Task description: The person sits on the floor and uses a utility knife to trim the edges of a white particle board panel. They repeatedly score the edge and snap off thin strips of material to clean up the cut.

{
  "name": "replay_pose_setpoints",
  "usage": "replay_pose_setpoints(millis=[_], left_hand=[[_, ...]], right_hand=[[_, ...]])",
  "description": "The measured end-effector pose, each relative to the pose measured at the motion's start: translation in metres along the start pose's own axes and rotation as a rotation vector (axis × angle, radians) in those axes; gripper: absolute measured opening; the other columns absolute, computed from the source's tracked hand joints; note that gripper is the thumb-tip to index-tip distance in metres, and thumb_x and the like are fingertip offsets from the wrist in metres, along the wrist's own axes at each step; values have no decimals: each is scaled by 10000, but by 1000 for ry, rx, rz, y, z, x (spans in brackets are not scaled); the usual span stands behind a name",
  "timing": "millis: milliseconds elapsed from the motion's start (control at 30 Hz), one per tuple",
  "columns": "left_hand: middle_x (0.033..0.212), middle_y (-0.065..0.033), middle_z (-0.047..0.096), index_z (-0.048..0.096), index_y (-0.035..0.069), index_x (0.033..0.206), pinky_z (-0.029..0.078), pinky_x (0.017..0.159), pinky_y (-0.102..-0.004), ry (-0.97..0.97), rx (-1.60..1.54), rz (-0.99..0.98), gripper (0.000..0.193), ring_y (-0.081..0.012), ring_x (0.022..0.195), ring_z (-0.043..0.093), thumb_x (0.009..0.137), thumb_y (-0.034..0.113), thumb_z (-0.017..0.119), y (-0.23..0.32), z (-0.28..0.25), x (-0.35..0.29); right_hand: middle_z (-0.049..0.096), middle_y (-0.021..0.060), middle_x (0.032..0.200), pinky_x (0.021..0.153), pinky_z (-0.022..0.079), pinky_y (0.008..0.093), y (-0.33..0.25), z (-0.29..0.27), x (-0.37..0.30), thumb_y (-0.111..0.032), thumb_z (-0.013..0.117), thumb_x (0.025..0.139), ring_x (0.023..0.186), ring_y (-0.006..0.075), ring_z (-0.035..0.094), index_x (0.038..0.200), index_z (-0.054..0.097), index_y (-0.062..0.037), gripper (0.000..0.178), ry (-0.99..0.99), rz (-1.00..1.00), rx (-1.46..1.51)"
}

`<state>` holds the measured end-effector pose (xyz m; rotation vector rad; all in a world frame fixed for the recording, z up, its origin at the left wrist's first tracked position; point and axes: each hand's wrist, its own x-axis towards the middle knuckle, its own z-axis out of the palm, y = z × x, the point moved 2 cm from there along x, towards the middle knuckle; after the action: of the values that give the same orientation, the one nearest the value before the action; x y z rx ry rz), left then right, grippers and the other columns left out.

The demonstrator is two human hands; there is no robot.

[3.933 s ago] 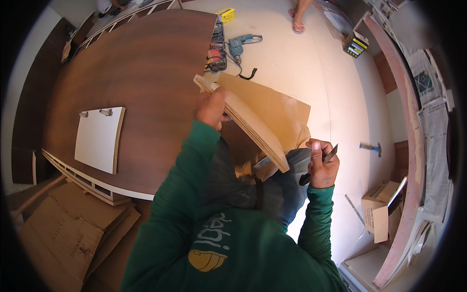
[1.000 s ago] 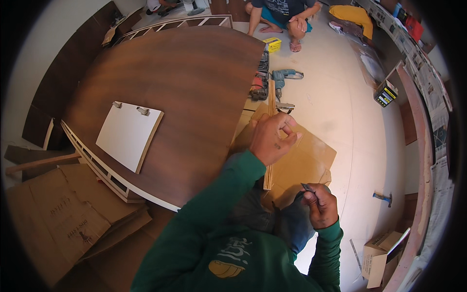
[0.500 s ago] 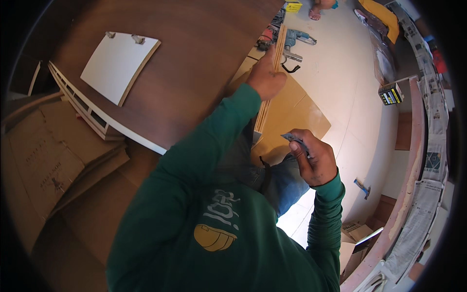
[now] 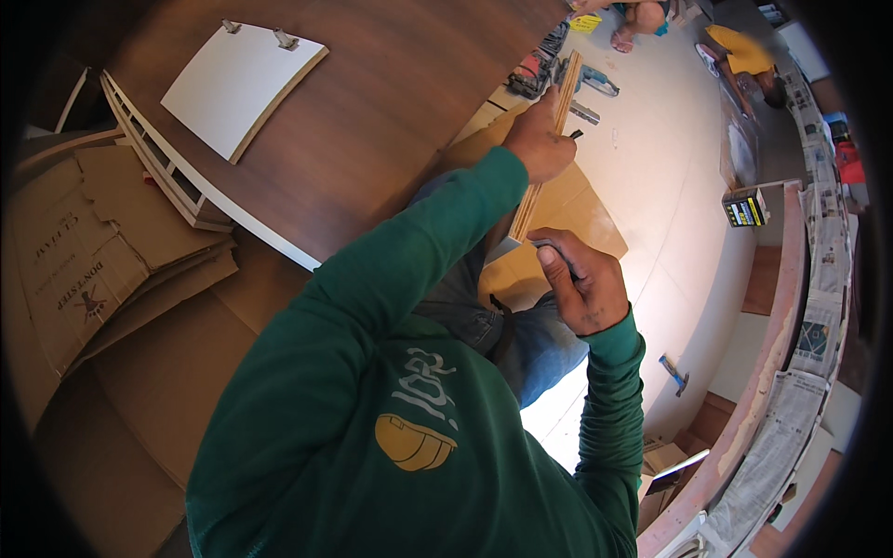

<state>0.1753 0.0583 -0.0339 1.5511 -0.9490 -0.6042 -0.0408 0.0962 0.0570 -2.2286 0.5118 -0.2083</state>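
My left hand (image 4: pixel 541 141) grips a narrow plywood board (image 4: pixel 526 212) from its left side, the thumb lying across the layered edge. The board stands edge-up, slanting away from me above my lap. Close to its near end, my right hand (image 4: pixel 593 286) is closed on a small dark cutting blade (image 4: pixel 547 244), thumb pressed along it. Most of the blade is hidden by my fingers. Its tip is at or beside the board's edge; whether they touch, I cannot tell. A brown sheet (image 4: pixel 595 214) lies beneath the board.
At left, a large brown panel (image 4: pixel 400 102) bears a white door panel (image 4: pixel 237 88) with two hinges. Flattened cardboard (image 4: pixel 93 242) lies beside it. A drill (image 4: pixel 598 82), hammer (image 4: pixel 673 374) and black-yellow box (image 4: pixel 744 206) are farther right. Two people are beyond, one in a yellow shirt (image 4: pixel 739 48).
My right hand has moved up and left, bringing the blade to the board's near end. My left hand and the board sit slightly farther right in view. The yellow-shirted person shows more fully.
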Motion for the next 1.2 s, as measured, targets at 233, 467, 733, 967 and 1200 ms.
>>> replay_pose_setpoints(millis=[233,467,733,967,1200], left_hand=[[1417,-363,642,236,-24,1709,500,1162,-397,-15,18,-109,926,-427,1330,655,866,103,595,19,6,-6],[1622,-342,484,276,-117,1665,400,1238,-343,-50,-27,-104,876,-371,1511,510,901,109,640,31,5,-12],[1633,-348,467,282,-123,1660,346,1279,-352,-33,-14,-77,884,-379,1555,453,879,102,631,27,5,-10],[1625,-348,477,276,-122,1663,366,1265,-348,-36,-28,-94,884,-384,1538,473,890,102,640,27,6,-11],[1621,-351,479,272,-123,1663,374,1259,-350,-55,-5,-102,883,-384,1531,482,892,96,641,30,7,-10]], right_hand=[[751,116,913,702,577,462,0,-9,3,-216,724,1036,800,374,737,1159,759,-136,150,4,-137,-279],[740,121,903,701,568,453,-2,-15,4,-179,745,1019,783,360,726,1146,779,-116,146,-26,-150,-295],[733,128,894,699,569,475,-1,-12,3,-185,752,1009,794,374,728,1149,781,-113,160,-30,-146,-297],[744,133,903,710,574,465,3,-11,5,-181,764,1001,807,375,734,1142,785,-106,161,-15,-157,-266],[743,121,902,702,567,462,5,-16,6,-185,775,995,804,372,732,1121,789,-110,148,-40,-142,-280]])
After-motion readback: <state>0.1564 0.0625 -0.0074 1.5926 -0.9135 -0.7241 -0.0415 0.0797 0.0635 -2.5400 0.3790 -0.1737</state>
